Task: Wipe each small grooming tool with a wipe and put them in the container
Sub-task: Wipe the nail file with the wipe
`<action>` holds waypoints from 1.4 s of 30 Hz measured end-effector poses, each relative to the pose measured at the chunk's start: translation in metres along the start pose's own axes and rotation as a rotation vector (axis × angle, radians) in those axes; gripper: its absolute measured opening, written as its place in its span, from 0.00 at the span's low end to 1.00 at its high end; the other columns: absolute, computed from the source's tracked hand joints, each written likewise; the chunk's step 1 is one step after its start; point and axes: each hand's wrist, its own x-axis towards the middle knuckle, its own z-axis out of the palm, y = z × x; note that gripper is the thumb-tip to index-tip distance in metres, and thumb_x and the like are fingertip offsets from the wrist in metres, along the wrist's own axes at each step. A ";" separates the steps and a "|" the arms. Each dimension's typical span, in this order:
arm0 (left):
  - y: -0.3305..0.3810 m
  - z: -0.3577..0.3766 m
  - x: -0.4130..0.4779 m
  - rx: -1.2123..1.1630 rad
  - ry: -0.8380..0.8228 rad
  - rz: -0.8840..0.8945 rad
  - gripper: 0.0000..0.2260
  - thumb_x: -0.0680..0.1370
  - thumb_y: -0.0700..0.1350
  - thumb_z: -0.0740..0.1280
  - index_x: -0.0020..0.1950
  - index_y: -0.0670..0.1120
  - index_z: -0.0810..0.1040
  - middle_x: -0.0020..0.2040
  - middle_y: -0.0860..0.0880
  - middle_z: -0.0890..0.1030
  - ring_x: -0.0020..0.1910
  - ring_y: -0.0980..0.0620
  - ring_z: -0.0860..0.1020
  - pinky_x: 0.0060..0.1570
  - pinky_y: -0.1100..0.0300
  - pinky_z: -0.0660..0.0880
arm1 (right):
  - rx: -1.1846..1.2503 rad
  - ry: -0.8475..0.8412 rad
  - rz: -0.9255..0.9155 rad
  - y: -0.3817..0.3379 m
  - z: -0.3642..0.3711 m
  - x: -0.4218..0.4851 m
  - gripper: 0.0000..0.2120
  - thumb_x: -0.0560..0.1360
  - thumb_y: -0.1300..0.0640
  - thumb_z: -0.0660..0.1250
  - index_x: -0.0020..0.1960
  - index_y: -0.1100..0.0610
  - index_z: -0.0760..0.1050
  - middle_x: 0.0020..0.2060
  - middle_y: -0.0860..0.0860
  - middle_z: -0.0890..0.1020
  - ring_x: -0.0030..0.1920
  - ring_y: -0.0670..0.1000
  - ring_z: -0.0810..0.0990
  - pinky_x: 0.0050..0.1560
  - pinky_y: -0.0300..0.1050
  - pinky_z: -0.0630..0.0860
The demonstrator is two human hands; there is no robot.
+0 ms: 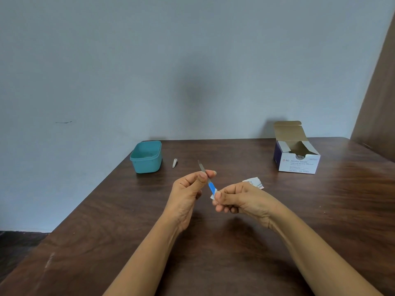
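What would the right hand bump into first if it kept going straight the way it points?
Most likely the left hand, close ahead, pinching the same nail file that the right hand grips through a wipe; depth is unclear.

"BD" and "Alcohol Swabs" are read on the open white-and-purple cardboard box point(299, 162). Smaller print below is blurred.

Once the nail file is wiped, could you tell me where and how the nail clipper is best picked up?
Pinch the nail clipper across its long sides at mid-length, coming straight down from above. It lies flat and slim, pointing away from you, apart from the teal container on its left, so fingers probably fit both sides.
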 end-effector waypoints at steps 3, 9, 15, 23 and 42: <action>0.000 0.001 0.000 0.013 -0.007 0.005 0.10 0.68 0.52 0.68 0.44 0.50 0.84 0.51 0.52 0.85 0.59 0.53 0.78 0.63 0.48 0.67 | 0.033 -0.021 -0.014 0.000 0.001 0.000 0.06 0.73 0.56 0.70 0.44 0.57 0.84 0.37 0.52 0.85 0.35 0.43 0.77 0.40 0.35 0.70; 0.000 0.004 0.000 0.055 -0.009 0.033 0.09 0.69 0.53 0.67 0.42 0.52 0.85 0.50 0.53 0.85 0.57 0.53 0.78 0.56 0.53 0.68 | 0.133 0.067 0.017 0.003 0.002 0.002 0.02 0.67 0.62 0.75 0.38 0.57 0.84 0.36 0.52 0.84 0.33 0.43 0.75 0.38 0.36 0.71; -0.001 0.002 0.001 0.019 0.006 0.032 0.11 0.67 0.55 0.68 0.42 0.51 0.84 0.50 0.53 0.85 0.55 0.54 0.78 0.55 0.52 0.67 | 0.193 0.133 -0.016 0.002 0.007 0.003 0.07 0.70 0.54 0.72 0.41 0.58 0.83 0.32 0.50 0.84 0.30 0.42 0.75 0.37 0.35 0.70; -0.001 0.002 0.002 0.012 0.055 0.042 0.10 0.68 0.52 0.67 0.44 0.50 0.84 0.49 0.54 0.85 0.55 0.56 0.78 0.52 0.57 0.68 | 0.165 0.040 0.035 0.001 0.000 0.002 0.07 0.68 0.59 0.74 0.45 0.59 0.84 0.39 0.54 0.86 0.34 0.43 0.77 0.38 0.34 0.72; -0.005 0.002 0.003 0.052 0.016 0.068 0.09 0.71 0.50 0.66 0.45 0.48 0.83 0.46 0.54 0.85 0.49 0.64 0.80 0.56 0.62 0.69 | 0.218 0.083 -0.038 0.005 0.006 0.003 0.07 0.69 0.58 0.73 0.44 0.60 0.83 0.37 0.53 0.85 0.34 0.43 0.76 0.39 0.36 0.71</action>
